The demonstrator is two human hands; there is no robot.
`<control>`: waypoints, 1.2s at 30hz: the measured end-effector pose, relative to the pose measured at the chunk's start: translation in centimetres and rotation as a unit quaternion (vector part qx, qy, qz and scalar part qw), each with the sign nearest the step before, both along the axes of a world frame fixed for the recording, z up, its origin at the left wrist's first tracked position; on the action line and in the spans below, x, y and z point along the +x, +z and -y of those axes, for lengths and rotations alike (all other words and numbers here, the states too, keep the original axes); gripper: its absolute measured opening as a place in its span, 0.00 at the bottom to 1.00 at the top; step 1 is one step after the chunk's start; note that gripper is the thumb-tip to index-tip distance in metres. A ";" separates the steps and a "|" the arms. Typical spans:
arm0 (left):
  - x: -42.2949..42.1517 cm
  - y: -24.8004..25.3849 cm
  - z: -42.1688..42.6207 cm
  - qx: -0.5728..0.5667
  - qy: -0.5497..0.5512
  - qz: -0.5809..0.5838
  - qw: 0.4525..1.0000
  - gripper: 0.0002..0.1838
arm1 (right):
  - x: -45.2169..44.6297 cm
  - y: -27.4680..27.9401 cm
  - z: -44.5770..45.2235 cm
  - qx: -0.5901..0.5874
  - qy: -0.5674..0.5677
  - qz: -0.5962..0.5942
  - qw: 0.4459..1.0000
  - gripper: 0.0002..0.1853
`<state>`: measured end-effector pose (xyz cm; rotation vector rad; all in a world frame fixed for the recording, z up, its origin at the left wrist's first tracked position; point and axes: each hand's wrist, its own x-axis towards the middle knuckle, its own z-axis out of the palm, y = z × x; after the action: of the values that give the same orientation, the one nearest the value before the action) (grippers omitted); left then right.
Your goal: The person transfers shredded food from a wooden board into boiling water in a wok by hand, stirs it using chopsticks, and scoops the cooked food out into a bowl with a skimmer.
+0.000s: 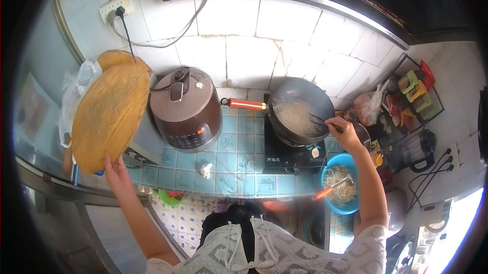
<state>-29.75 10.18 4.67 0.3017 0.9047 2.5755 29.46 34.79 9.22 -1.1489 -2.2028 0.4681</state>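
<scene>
My left hand point(116, 172) is closed at the lower edge of a round wooden board point(111, 116), fingers partly curled and the board tilted upright at the worktop's left end, while my right hand point(345, 134) is wrapped around the dark handle of a utensil point(320, 121) whose tines reach into the pale strands point(295, 116) in the wok point(284, 134). The wok sits on the black cooktop point(292, 159) toward the worktop's right end, with the blue bowl point(328, 200) of pale shreds point(339, 185) near its front right corner and the cooker point(186, 116) to its left.
</scene>
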 end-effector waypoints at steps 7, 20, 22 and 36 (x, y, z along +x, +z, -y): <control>0.1 -0.8 -2.0 -0.027 -0.066 0.023 0.997 0.23 | -1.2 -0.8 -3.3 -0.001 -0.073 -0.064 0.995 0.06; 35.1 3.2 -14.8 -0.206 -0.581 -0.436 0.656 0.13 | -8.5 0.8 3.9 0.174 -0.026 0.209 0.962 0.08; 35.7 2.4 -15.7 -0.194 -0.577 -0.430 0.667 0.11 | -6.3 0.0 2.9 0.156 -0.050 0.182 0.970 0.08; 32.0 1.7 -25.4 -0.066 -0.290 -0.402 0.866 0.13 | 1.8 1.7 -0.3 -0.127 0.076 -0.011 0.989 0.10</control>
<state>2.28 35.58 6.35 1.4333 1.0231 1.7799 31.21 35.07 10.91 -1.0989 -2.2679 0.8421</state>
